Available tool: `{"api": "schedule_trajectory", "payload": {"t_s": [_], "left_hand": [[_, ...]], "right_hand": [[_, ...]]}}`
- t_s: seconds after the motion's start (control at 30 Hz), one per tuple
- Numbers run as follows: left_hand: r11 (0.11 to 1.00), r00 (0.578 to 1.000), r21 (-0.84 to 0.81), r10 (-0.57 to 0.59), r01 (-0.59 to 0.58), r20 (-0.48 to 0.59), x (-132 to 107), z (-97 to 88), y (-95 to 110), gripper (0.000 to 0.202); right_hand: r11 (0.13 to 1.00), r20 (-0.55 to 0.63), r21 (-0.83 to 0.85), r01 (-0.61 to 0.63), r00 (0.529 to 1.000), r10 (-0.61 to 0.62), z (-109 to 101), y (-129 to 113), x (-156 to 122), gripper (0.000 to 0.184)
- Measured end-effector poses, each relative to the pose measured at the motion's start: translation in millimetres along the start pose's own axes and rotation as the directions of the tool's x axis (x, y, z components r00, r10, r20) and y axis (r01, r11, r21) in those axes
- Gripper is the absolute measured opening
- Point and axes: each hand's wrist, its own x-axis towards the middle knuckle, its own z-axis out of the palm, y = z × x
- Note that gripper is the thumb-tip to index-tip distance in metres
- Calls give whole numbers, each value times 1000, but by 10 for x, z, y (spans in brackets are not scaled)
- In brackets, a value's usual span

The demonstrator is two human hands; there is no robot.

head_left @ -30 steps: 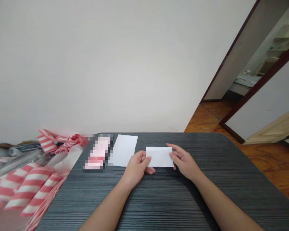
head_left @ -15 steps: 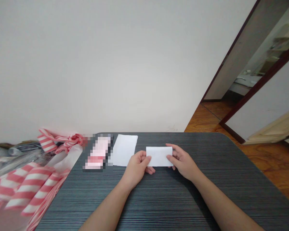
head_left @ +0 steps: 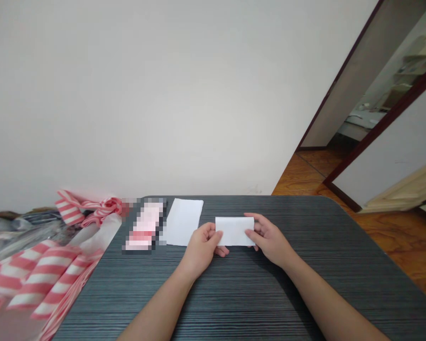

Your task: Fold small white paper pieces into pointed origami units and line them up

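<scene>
A small white rectangular sheet of paper [head_left: 234, 230], which looks folded along its top edge, is held just over the dark table. My left hand [head_left: 203, 244] pinches its left side, thumb in front and fingers behind. On the right side, my right hand [head_left: 268, 237] grips it the same way, the index finger stretched along the top corner. Left of my hands lies a larger stack of white paper [head_left: 184, 220], flat on the table.
A pixelated pink and white item [head_left: 145, 225] lies at the table's left. Red-and-white striped cloth [head_left: 53, 270] is heaped beyond the left edge of the dark wood-grained table [head_left: 213, 303]. Behind stands a white wall [head_left: 199, 94]; a doorway [head_left: 369, 104] opens at right.
</scene>
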Motion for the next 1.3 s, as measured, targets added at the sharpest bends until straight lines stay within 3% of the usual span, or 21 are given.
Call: {"api": "schedule_trajectory", "payload": {"t_s": [0.2, 0.37, 0.8, 0.9, 1.3], "left_hand": [[999, 1000, 49, 21, -22, 20, -3, -6, -18, 20], [985, 994, 162, 39, -54, 99, -12, -30, -74, 21], [919, 959, 370, 29, -137, 283, -79, -41, -10, 20], [909, 957, 390, 29, -145, 288, -90, -41, 12, 19], [893, 970, 431, 21, -126, 240, -120, -6, 99, 23]], "right_hand": [[999, 14, 3, 48, 999, -48, -50, -48, 3, 40], [988, 17, -133, 78, 997, -77, -91, -42, 8, 33], [924, 261, -340, 175, 961, -86, 22, -335, -13, 24], [921, 313, -351, 167, 948, -53, 67, -342, 0, 16], [912, 252, -397, 99, 968, 5, 70, -361, 19, 22]]}}
